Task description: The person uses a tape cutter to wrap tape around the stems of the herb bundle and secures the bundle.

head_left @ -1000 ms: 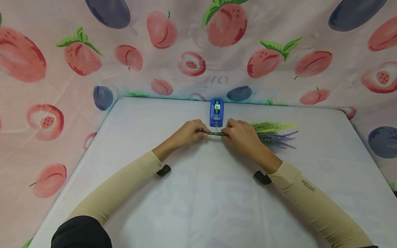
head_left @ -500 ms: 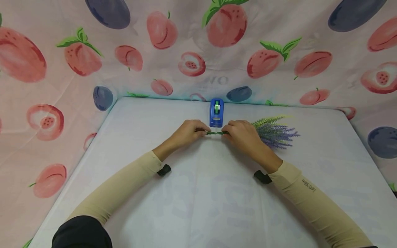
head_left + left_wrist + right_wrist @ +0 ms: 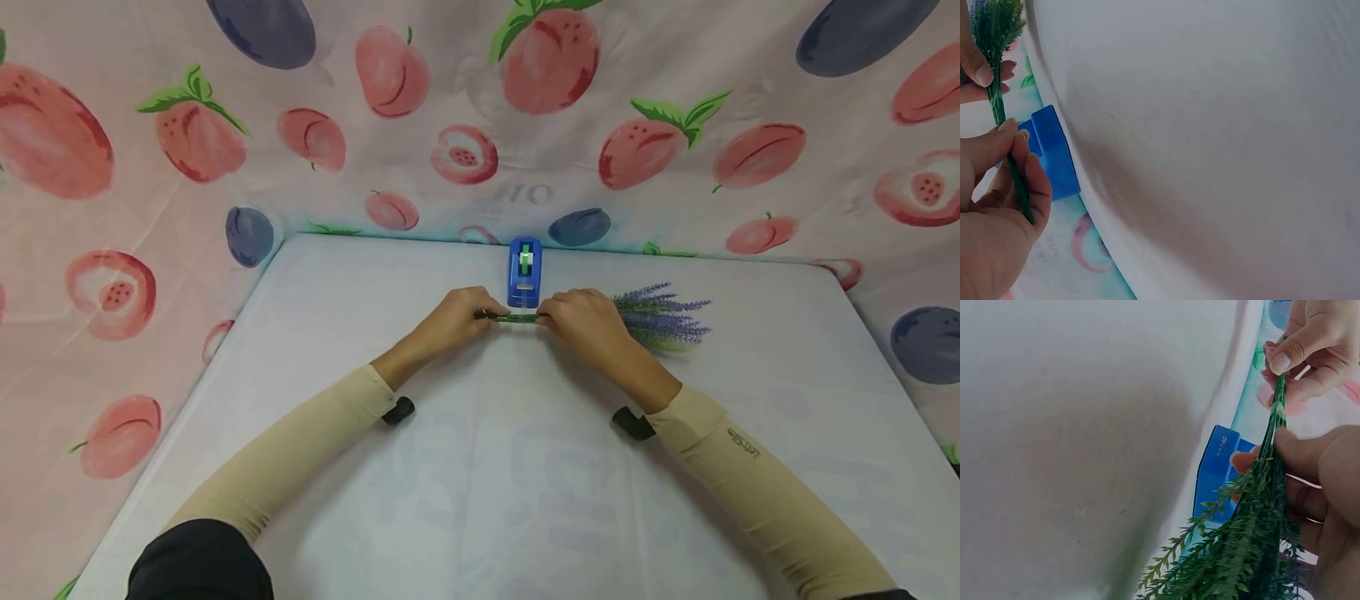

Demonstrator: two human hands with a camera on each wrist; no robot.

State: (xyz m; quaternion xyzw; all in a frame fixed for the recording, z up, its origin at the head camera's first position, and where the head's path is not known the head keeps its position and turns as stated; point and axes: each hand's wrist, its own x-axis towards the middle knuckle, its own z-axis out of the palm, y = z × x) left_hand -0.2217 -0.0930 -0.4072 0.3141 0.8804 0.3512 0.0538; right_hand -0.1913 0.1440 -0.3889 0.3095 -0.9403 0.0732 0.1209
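Watching someone hold a bunch of fake-looking flowers (image 3: pixel 660 318) sideways with both hands. The left hand (image 3: pixel 459 315) has the tail end of the green stems (image 3: pixel 517 317) pinched between thumb and fingers, and from the left wrist side you can see a dark stem tip (image 3: pixel 1030 217) poking out below that pinch. The right hand (image 3: pixel 588 329) is pinching the same stems further along, thumb on one side and a finger on the other, pretty much where the leafy part begins. So the bunch lies right across both grips: bare stems in the small gap between them, purple spikes plus a bit of yellow-green fanning out past the right hand on its outer side.

In that gap there's a shiny clear band (image 3: pixel 1277 411) on the stems, looks like tape to me. Can't really tell if it joins up with the blue tape dispenser (image 3: pixel 1059 156), which sits just beyond the gap, green core facing up, near both hands.

Nearer than the grips it's white tabletop (image 3: pixel 480 467), with beige sleeves (image 3: pixel 292 450) running back from the wrists and a small black gadget (image 3: pixel 399 411) at the inner side of each. Fruit-print cloth (image 3: pixel 480 75) hangs behind everything.
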